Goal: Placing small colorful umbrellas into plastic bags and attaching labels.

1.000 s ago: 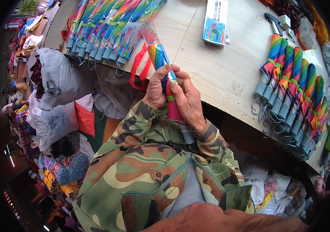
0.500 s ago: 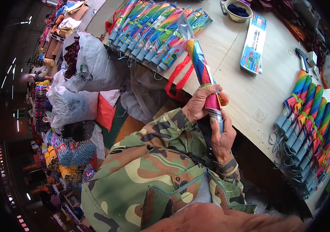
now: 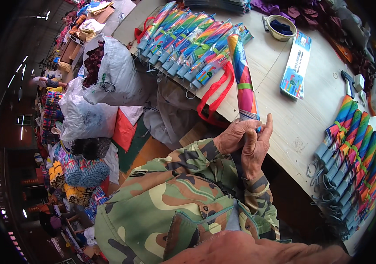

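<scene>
The rolled rainbow umbrella (image 3: 243,83) stands nearly upright in front of the person, at the near edge of the table (image 3: 271,114). Left hand (image 3: 232,137): closed around the umbrella's lower end. Right hand (image 3: 255,152): partly open against the left, index finger extended; whether it grips the handle cannot be told. Bagged umbrellas (image 3: 183,46) lie in a row to the left; banded umbrellas (image 3: 351,147) lie grouped at right.

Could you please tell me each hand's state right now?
Left hand: holding the rainbow umbrella by its lower end.
Right hand: one finger extended; its grip cannot be told.
</scene>
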A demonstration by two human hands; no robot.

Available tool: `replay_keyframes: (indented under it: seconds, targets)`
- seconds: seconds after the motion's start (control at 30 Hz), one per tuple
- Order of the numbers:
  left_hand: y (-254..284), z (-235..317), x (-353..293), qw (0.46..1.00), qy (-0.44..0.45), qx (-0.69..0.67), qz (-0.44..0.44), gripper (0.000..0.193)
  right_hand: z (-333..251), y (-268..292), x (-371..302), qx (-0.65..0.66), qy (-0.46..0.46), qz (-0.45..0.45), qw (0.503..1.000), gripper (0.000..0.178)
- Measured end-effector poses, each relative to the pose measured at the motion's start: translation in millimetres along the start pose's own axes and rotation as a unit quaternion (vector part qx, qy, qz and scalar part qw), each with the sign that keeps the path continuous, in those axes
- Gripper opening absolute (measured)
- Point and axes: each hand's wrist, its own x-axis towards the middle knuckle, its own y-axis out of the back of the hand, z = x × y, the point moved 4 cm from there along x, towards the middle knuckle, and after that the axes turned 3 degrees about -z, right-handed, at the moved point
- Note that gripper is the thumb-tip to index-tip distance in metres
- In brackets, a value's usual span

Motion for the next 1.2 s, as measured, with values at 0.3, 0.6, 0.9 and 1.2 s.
replay_keyframes:
  seconds: [0.3,0.6,0.9,1.2]
  targets:
    - [20,74,-5,0.99,-0.053,-0.126,0.044,0.048,-1,-48,4,0.069,0.044,-0.118,0.99,0.119]
    - [107,266,-13,0.877,-0.114,0.401,0.237,0.028,24,-8,0,-0.146,0.158,-0.096,0.972,0.093]
    - [250,490,30,0.369,-0.023,0.791,0.488,0.079,71,90,4,-0.295,0.13,0.125,0.938,0.056]
    - [321,532,36,0.399,-0.038,0.774,0.491,0.129,63,75,21,-0.43,0.188,0.12,0.875,0.042]
